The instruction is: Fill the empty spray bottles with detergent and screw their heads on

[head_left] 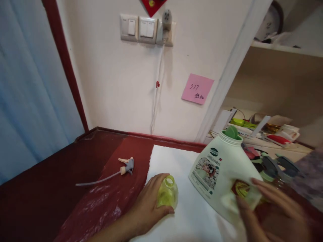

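Note:
My left hand is wrapped round a small translucent yellow-green bottle, upright with its mouth uncovered, over a white sheet. On the right, my right hand is smeared by motion. Between its thumb and fingers is a small pale item with a red and yellow face, too blurred to name. Behind that stands a large pale-green jug, uncapped, with something green in its mouth. A grey and cream spray trigger with a dip tube lies left of the bottle.
Other spray bottles with grey triggers stand right of the jug. A shelf with assorted items is at the right. Wall switches, a plugged-in cord and a pink note are ahead. A blue curtain hangs left.

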Tool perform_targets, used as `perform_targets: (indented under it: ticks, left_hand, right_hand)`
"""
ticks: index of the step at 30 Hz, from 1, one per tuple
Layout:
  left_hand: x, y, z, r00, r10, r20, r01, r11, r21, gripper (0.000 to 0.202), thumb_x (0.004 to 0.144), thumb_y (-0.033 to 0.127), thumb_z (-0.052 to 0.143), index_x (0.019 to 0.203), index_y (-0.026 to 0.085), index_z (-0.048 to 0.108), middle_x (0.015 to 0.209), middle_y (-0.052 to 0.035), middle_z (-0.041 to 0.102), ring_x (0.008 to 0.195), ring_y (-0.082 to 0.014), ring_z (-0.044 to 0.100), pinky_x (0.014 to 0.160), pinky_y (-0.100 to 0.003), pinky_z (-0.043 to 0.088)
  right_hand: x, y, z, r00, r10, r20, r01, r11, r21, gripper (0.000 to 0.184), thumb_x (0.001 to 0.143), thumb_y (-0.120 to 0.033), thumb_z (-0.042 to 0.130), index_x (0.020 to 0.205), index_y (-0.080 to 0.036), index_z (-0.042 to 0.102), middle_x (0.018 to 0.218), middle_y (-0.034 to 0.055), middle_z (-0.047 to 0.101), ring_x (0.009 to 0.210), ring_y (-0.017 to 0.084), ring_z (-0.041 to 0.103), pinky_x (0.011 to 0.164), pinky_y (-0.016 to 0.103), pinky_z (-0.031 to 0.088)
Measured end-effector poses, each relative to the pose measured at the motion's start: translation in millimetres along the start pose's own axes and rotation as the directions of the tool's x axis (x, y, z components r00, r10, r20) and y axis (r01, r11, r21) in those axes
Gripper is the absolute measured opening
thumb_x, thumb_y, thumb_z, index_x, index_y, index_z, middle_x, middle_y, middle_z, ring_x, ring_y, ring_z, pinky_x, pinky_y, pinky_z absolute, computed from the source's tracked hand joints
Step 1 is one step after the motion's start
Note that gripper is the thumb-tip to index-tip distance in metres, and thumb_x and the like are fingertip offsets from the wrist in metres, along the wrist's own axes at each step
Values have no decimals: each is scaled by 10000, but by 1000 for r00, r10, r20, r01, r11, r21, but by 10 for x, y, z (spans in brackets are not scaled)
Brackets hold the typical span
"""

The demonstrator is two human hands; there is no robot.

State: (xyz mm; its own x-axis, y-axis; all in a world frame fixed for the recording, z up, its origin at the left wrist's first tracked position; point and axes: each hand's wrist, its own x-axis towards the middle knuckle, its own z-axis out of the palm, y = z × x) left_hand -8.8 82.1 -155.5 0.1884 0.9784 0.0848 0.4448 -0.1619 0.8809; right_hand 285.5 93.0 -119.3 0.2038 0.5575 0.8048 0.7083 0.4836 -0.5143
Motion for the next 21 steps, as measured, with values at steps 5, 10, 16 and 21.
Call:
perform_targets:
  ticks: [5, 10, 16, 21]
  left_hand:
    - [20, -89, 41, 999, 39, -19, -39, 999, -14, 863, 784, 275, 765, 1531, 229, 337, 1591, -161, 396, 1481, -344, 330, 1237, -527, 216]
    - [34, -211, 51, 994, 99, -39, -100, 995, -28, 851, 835, 405, 745, 1544, 243, 303, 1606, -169, 372, 1489, -352, 325, 1229, -549, 229]
    - [41, -219, 57, 993, 100, -63, -107, 987, -122, 877, 774, 455, 804, 1510, 244, 374, 1565, -164, 417, 1456, -364, 379, 1208, -531, 288]
    - [40, -243, 73, 993, 87, -81, -101, 978, -180, 935, 726, 632, 799, 1485, 233, 426, 1566, -174, 410, 1460, -392, 368, 1200, -533, 311]
  right_hand:
    - [-457, -344, 563, 893, 93, 441, -190, 965, 180, 585, 906, -355, 647, 1437, -281, 411, 1478, 104, 507, 1374, 312, 487, 1125, 519, 433]
    - [-879, -331, 988, 705, 263, 659, -535, 807, 250, 725, 795, -322, 660, 1468, -230, 405, 1514, 114, 500, 1403, 300, 474, 1158, 483, 406]
    - [-940, -383, 1054, 653, 241, 718, -583, 765, 274, 704, 745, -281, 652, 1422, -234, 464, 1453, 89, 562, 1358, 278, 511, 1156, 451, 396]
    - [-1017, -399, 1118, 678, 216, 703, -543, 792, 280, 775, 748, -308, 656, 1478, -228, 404, 1504, 97, 510, 1391, 288, 472, 1167, 449, 376]
